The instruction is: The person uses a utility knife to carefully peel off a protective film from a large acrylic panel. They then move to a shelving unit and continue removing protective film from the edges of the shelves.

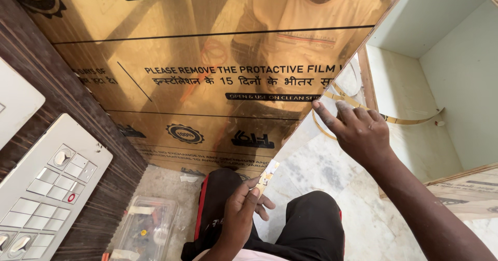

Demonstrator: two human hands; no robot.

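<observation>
Gold edge strip (267, 175) ran along the mirrored gold panel's (207, 100) edge, its lower end pinched in the left hand (241, 209) at six o'clock, while the right hand's (358, 129) loosely curled fingertips pressed it at two o'clock; uneven pressure could have kinked it.

I see a gold, mirror-like panel (207, 85) with black print and black lines. The strip (363, 108) is gold too. The wall (88, 116) is dark brown with fine ribs, its switch plate (46, 183) silvery white. The trousers (311, 224) are black with a red stripe; the floor (332, 167) is mottled grey-white.
</observation>
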